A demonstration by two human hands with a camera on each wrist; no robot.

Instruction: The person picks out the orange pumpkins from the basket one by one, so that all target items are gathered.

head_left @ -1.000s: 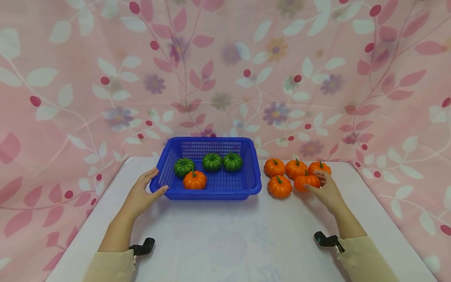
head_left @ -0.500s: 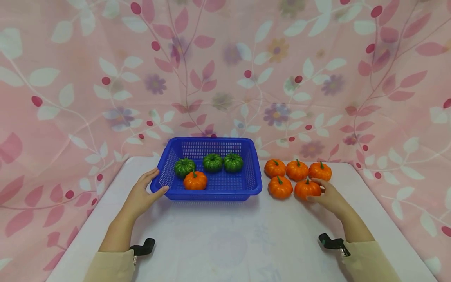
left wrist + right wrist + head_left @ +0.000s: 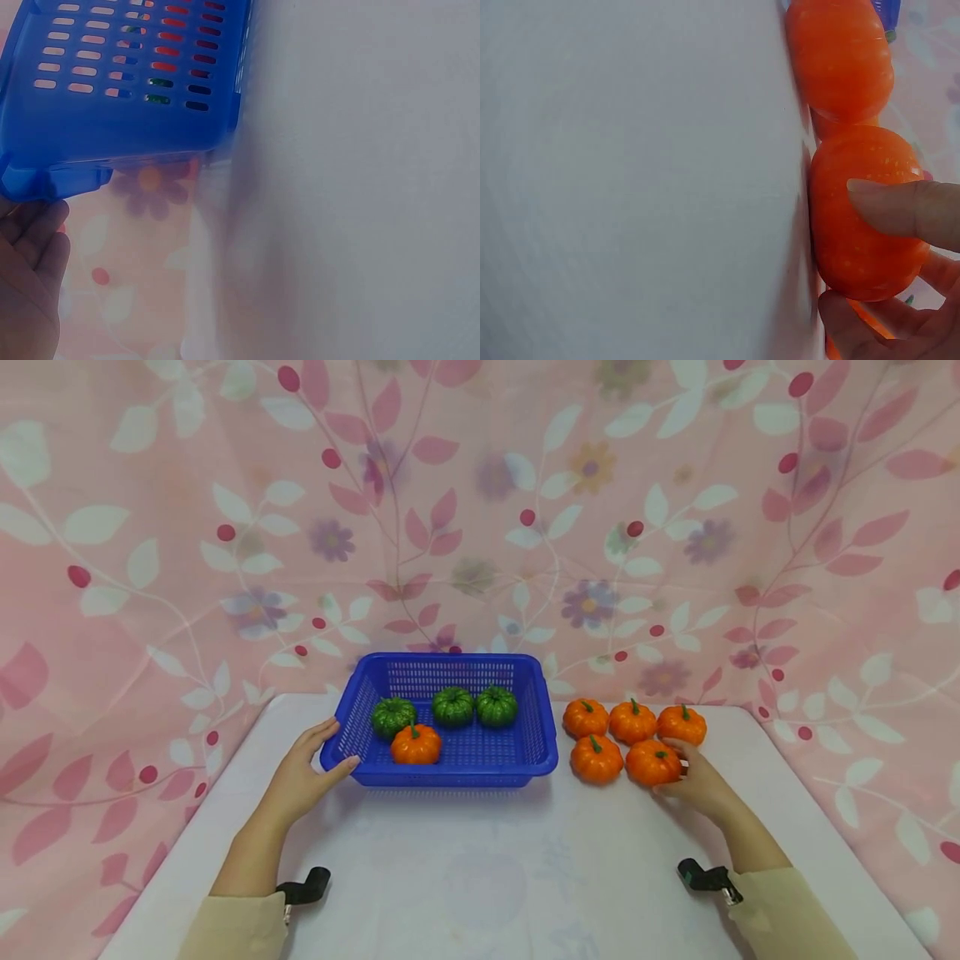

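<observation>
My right hand (image 3: 699,778) grips the right side of a small orange pumpkin (image 3: 651,763) in the front row on the table. In the right wrist view its thumb (image 3: 900,210) lies across the pumpkin's side, with other fingers beneath and behind. My left hand (image 3: 307,774) rests at the left front corner of a blue plastic basket (image 3: 450,775), fingers extended along its rim, thumb apart from them. The left wrist view has these fingertips right at the basket's rim (image 3: 56,184). Inside the basket sit one orange pumpkin (image 3: 416,745) and three green ones (image 3: 453,706).
Beside the held pumpkin sits another orange pumpkin (image 3: 596,760). Three more, including a middle orange pumpkin (image 3: 632,722), line the back. A white cloth covers the table (image 3: 480,860). Behind it hangs a pink floral curtain (image 3: 480,527).
The right hand has lowered its orange pumpkin into the front row, toward me. Since then the pumpkin has tipped slightly, its stem turning toward me. The left hand and basket stay put.
</observation>
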